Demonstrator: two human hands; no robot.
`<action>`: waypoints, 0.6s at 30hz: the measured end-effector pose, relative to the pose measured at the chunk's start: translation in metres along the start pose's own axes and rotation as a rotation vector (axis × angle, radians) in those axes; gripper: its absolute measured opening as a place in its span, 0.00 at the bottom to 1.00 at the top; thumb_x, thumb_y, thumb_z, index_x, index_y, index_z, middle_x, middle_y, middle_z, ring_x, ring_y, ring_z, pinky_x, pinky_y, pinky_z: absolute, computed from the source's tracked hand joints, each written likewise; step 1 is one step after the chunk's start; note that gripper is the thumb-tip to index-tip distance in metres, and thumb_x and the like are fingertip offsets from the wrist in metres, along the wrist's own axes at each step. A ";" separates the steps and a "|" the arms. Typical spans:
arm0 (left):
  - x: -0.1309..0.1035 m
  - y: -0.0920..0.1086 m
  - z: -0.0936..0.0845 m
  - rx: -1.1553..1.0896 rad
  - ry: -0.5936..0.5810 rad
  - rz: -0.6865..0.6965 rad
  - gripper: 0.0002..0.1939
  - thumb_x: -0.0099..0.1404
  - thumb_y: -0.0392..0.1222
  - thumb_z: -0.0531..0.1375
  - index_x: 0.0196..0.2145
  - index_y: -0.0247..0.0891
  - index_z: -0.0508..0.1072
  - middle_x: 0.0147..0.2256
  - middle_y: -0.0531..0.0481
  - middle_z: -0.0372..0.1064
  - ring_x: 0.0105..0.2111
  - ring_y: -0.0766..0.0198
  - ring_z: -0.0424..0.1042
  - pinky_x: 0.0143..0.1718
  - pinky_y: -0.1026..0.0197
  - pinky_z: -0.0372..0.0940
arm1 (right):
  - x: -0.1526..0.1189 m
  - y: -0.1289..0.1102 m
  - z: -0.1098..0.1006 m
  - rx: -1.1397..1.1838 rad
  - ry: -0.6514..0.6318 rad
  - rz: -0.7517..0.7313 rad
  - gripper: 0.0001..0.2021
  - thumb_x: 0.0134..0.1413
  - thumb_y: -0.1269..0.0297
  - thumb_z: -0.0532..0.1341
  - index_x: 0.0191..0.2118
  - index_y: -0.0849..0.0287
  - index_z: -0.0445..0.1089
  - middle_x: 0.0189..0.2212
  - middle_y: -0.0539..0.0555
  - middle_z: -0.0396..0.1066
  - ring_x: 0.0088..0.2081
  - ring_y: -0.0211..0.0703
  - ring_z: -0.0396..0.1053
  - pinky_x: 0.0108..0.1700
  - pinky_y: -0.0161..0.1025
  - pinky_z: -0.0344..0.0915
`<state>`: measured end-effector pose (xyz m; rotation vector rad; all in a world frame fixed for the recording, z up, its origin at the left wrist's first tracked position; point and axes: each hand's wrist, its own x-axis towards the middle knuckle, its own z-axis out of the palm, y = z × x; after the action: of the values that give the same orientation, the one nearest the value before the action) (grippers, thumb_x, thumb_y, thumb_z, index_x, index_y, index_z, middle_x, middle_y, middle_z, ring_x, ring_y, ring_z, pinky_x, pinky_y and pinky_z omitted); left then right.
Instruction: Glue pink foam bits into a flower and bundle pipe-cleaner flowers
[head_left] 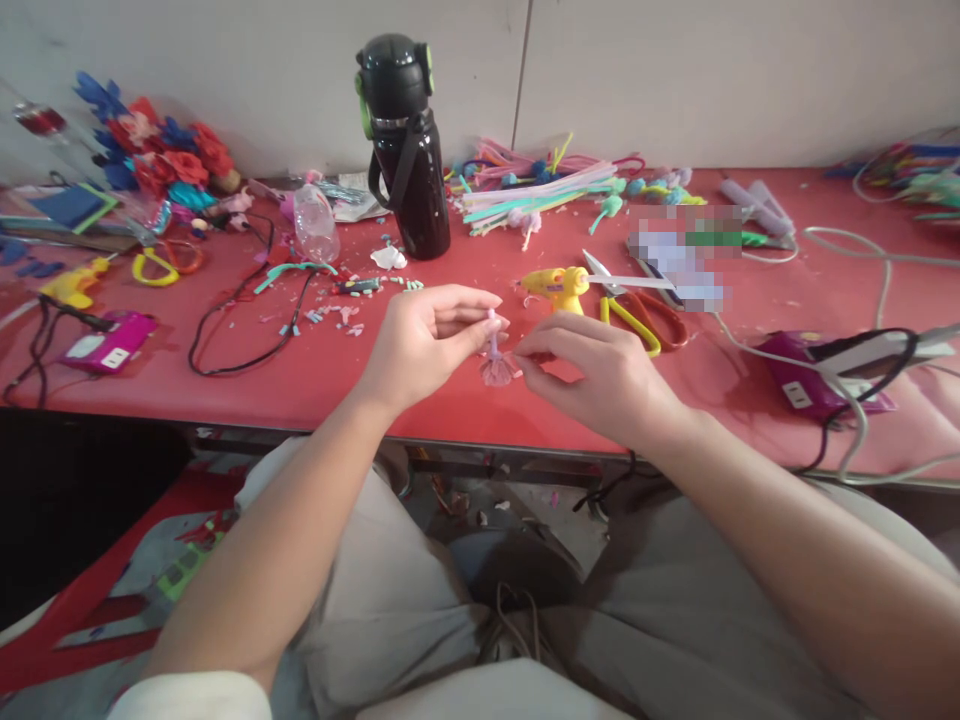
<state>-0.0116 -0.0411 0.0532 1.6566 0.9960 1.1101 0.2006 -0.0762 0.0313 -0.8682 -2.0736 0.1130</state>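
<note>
Between my hands, above the red table's near edge, hangs a small pink craft flower [496, 368] with a thin lilac stem, its frilled part pointing down. My left hand [427, 345] pinches the stem from above between thumb and fingers. At the flower's right edge, my right hand [600, 365] has thumb and forefinger pressed together on what looks like a tiny pink piece touching the frill. Just beyond my right hand lie a yellow glue gun [559, 285] and scissors [637, 318] with yellow and red handles.
A black bottle [409, 150] stands at the back, beside a bundle of pastel pipe cleaners [540, 195]. Purple power strips [112, 342] sit at both sides with loose cables. Scraps litter the red table [420, 410]. At left are another glue gun [75, 284] and paper flowers [161, 150].
</note>
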 end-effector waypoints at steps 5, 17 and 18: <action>0.001 -0.002 0.000 -0.009 -0.012 0.005 0.21 0.58 0.53 0.75 0.42 0.35 0.82 0.40 0.41 0.84 0.42 0.51 0.85 0.48 0.51 0.81 | -0.001 0.001 0.001 -0.034 -0.003 -0.050 0.07 0.68 0.71 0.60 0.39 0.56 0.76 0.37 0.55 0.79 0.37 0.43 0.77 0.42 0.41 0.76; 0.001 -0.001 0.001 0.001 0.017 -0.014 0.20 0.58 0.52 0.75 0.42 0.35 0.82 0.39 0.41 0.84 0.39 0.52 0.85 0.45 0.52 0.81 | -0.002 -0.001 0.000 -0.051 -0.098 -0.054 0.10 0.70 0.70 0.58 0.41 0.56 0.77 0.38 0.58 0.79 0.39 0.45 0.77 0.44 0.43 0.75; 0.001 -0.001 0.001 0.003 0.018 -0.011 0.20 0.58 0.52 0.75 0.42 0.35 0.82 0.39 0.41 0.84 0.39 0.52 0.85 0.45 0.52 0.81 | -0.002 -0.001 0.000 -0.052 -0.112 -0.048 0.10 0.70 0.70 0.57 0.41 0.56 0.77 0.39 0.58 0.79 0.39 0.46 0.77 0.44 0.44 0.75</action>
<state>-0.0107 -0.0395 0.0524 1.6436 1.0177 1.1190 0.2008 -0.0784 0.0307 -0.8596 -2.2088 0.0835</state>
